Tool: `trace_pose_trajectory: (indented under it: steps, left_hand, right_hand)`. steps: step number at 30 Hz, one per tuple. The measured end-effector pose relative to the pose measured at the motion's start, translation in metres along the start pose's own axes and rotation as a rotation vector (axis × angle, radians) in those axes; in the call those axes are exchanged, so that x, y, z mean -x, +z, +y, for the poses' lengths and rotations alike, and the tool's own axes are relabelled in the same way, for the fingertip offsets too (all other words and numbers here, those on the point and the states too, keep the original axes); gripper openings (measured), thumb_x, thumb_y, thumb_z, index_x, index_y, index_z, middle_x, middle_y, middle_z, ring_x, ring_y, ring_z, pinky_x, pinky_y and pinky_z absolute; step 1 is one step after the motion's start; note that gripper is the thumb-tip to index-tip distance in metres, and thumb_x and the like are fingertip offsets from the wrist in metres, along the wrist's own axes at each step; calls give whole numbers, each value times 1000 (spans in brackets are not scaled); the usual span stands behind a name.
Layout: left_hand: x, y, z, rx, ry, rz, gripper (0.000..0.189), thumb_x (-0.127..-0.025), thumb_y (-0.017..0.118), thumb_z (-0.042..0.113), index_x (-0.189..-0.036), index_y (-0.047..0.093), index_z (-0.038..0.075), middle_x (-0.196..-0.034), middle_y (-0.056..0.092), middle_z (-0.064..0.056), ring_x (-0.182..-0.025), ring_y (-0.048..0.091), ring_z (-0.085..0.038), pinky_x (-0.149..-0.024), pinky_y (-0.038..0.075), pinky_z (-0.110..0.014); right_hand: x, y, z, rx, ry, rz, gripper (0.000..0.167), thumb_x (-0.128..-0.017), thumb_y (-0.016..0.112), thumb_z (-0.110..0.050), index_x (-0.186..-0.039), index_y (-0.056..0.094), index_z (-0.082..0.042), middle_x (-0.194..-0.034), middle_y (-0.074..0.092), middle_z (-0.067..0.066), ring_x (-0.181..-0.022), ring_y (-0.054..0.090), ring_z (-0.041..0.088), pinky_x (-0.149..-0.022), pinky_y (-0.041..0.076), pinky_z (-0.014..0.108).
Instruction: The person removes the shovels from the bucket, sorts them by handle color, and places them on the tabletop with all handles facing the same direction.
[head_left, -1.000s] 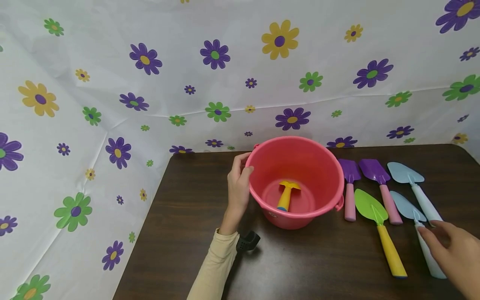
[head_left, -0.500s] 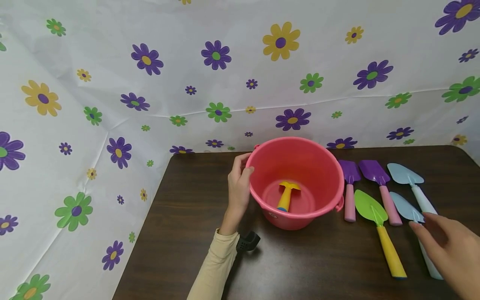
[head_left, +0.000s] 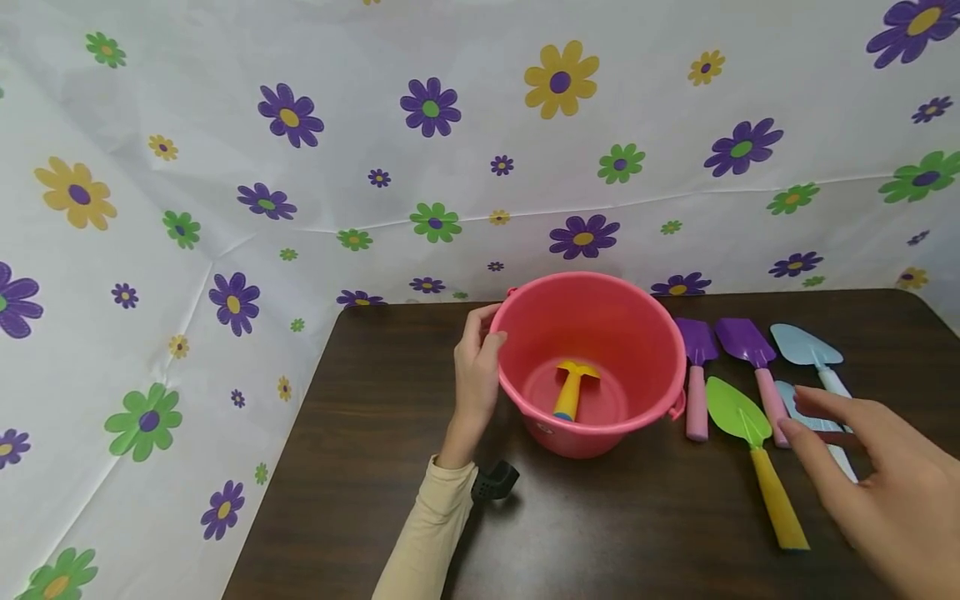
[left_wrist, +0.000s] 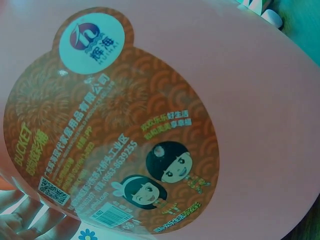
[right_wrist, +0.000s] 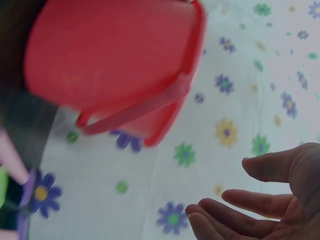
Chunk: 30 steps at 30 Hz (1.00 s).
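Observation:
My left hand [head_left: 477, 367] grips the left rim of a pink bucket [head_left: 588, 312], the thumb at the rim. Inside the bucket lies a small yellow tool [head_left: 570, 393] with a blue handle end. A large printed label [left_wrist: 115, 135] on the bucket's wall fills the left wrist view. My right hand [head_left: 885, 475] hovers with thumb and fingers spread, holding nothing. It overlaps two light blue trowels [head_left: 806, 346] in the head view and hides part of them. Left of it lies a green trowel [head_left: 768, 492] with a yellow handle.
Two purple square-bladed shovels [head_left: 697, 375] with pink handles lie just right of the bucket. The dark wooden table [head_left: 360, 433] meets a flower-print white sheet [head_left: 450, 100] hanging behind and at the left. A black band [head_left: 495, 482] sits at my left wrist.
My right hand has moved up and left from the handles of the light blue trowels, its fingers still spread. My left hand and the bucket have stayed in place.

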<state>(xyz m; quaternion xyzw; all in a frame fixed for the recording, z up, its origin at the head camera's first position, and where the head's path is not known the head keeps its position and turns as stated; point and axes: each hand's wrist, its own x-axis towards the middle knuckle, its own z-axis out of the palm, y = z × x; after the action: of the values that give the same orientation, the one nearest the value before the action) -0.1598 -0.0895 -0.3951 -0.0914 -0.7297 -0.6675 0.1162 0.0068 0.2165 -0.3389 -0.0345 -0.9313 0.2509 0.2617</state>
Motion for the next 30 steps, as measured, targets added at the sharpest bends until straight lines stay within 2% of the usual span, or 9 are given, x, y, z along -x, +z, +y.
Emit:
trace_pose_trajectory:
  steps: [4,5,10,12,14,19,22,24,30]
  left_hand:
    - [-1,0,-1,8,0,1,38,-97,56,13,-134,58,9,-128,67,-5,-107,66,-33,-90,60,-50]
    - [-1,0,-1,11,0,1,37,-97,55,12,-134,58,9,-128,67,-6,-107,66,-34,-91,59,-51]
    - [-1,0,-1,8,0,-2,37,-97,55,13,-134,58,8,-127,67,-8,-107,66,-35,-90,60,-50]
    - [0,1,0,7,0,-5,37,-97,55,13,-134,58,8,-128,67,-7,-107,66,-33,-90,60,-48]
    - [0,0,0,9,0,-7,37,-97,56,13,-134,58,9,-128,67,-6,-107,66,-32,-90,60,-47]
    - [-1,0,-1,13,7,-10,38,-97,56,13,-135,57,9,-128,67,-5,-107,66,-31,-90,60,-47]
    - [-1,0,-1,10,11,-11,37,-97,56,14,-134,58,10,-127,67,-4,-105,66,-28,-89,61,-44]
    - [-1,0,-2,11,15,-13,37,-97,56,14,-134,58,10,-127,67,-4,-104,67,-27,-88,61,-42]
    - [-2,0,-2,7,24,-15,38,-97,56,14,-135,57,10,-127,67,-4,-103,67,-25,-86,61,-39]
  right_hand:
    - [-8,0,-23,20,-62,-27,41,-85,81,-8,-122,68,6,-112,68,27,-85,66,44,-66,28,-6]
    - [-10,0,-28,10,-90,-25,43,-84,82,-8,-123,68,4,-112,69,25,-85,66,40,-65,29,-5]
    - [-18,2,-47,-72,-235,-3,50,-76,86,-5,-124,71,-3,-115,73,14,-85,65,23,-75,37,-4]
    - [-22,4,-55,-105,-262,-7,51,-75,87,-5,-124,72,-4,-115,73,12,-87,67,22,-86,34,-3]
    - [-26,6,-64,-133,-282,-21,52,-74,89,-4,-123,72,-5,-115,73,12,-91,70,26,-87,35,-1]
    - [-39,18,-83,-178,-352,-67,55,-70,92,-6,-121,73,-5,-112,74,10,-86,72,25,-74,54,13]
    - [-47,31,-89,-205,-376,-125,53,-72,92,-8,-121,73,-4,-110,75,10,-84,73,25,-62,61,31]
    - [-51,39,-94,-226,-370,-179,51,-75,91,-9,-121,72,-4,-111,75,10,-88,73,26,-63,63,38]
    - [-63,57,-105,-261,-322,-363,45,-81,89,-17,-122,72,-6,-111,75,8,-92,72,25,-69,64,43]
